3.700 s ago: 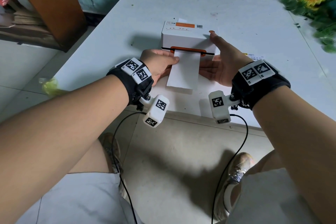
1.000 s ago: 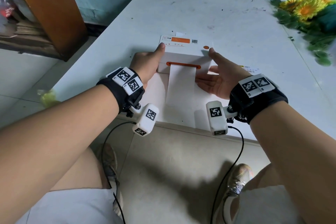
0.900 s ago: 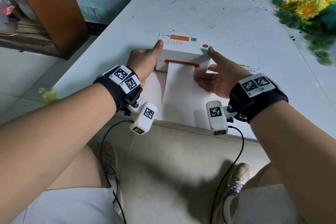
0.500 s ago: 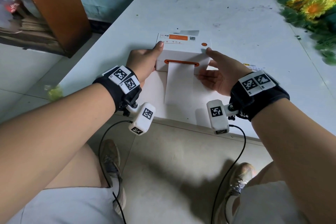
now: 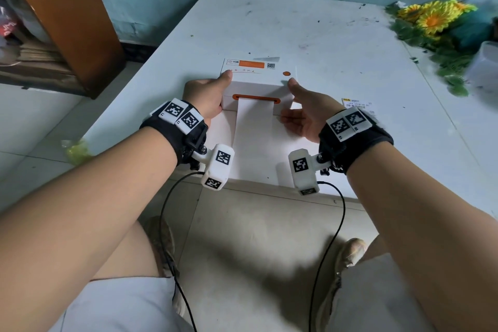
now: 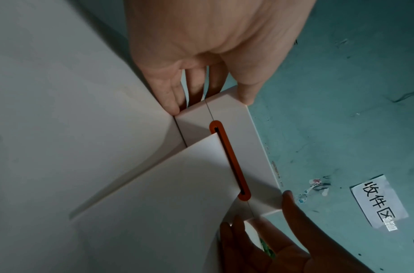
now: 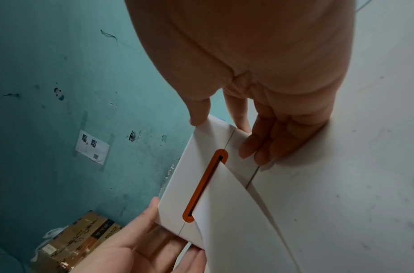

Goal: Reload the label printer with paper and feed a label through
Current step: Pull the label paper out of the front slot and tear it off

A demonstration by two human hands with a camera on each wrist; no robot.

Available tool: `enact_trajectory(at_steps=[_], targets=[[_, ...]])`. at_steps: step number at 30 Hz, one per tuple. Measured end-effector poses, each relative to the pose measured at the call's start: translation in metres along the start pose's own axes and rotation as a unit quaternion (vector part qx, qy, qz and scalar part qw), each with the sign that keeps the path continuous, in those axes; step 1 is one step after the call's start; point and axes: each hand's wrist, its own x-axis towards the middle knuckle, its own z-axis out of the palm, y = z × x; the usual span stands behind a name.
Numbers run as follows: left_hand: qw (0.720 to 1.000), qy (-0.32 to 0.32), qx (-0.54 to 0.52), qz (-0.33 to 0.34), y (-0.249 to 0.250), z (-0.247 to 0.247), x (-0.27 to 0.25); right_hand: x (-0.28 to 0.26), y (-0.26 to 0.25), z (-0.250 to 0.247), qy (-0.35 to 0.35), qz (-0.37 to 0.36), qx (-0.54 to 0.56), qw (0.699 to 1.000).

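A white label printer [image 5: 258, 81] sits near the front of the white table [image 5: 336, 43], its lid down flat. A white paper strip [image 5: 254, 127] comes out of its orange slot [image 5: 256, 98] towards me and lies on the table. My left hand [image 5: 215, 94] is at the printer's left side, thumb on the top corner and straight fingers along the side wall [image 6: 210, 101]. My right hand [image 5: 293, 102] mirrors it on the right, thumb tip at the top corner and straight fingers against the front lower corner [image 7: 226, 136]. Neither hand touches the paper [image 6: 166, 194] [image 7: 236, 221].
Artificial sunflowers [image 5: 431, 19] and a translucent container [image 5: 485, 67] lie at the table's far right. A small printed label [image 5: 355, 104] sits just right of my right hand. A brown wooden cabinet [image 5: 80, 21] stands left of the table. The table's front edge is right below my wrists.
The left hand let go of the paper's edge and moved to the printer's left side. The lid's dark gap has shut flat. Over the last second both hands have stayed in place.
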Motion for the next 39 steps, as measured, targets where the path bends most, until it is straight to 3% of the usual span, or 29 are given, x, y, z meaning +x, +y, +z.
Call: enact_trajectory(at_steps=[7, 13, 22, 39], targets=[[1.0, 0.022, 0.005, -0.017, 0.006, -0.002, -0.009, 0.001, -0.006, 0.005, -0.014, -0.003, 0.014, 1.0], [0.992, -0.045, -0.05, -0.107, 0.007, -0.002, -0.017, 0.01, 0.003, 0.013, 0.002, -0.03, -0.083, 0.996], [0.997, -0.061, 0.029, -0.028, -0.011, 0.001, -0.023, 0.022, 0.007, 0.013, 0.035, -0.044, -0.133, 0.989], [0.998, -0.059, 0.016, -0.024, -0.013, 0.001, -0.016, 0.032, 0.012, 0.007, -0.003, -0.087, -0.158, 0.984]])
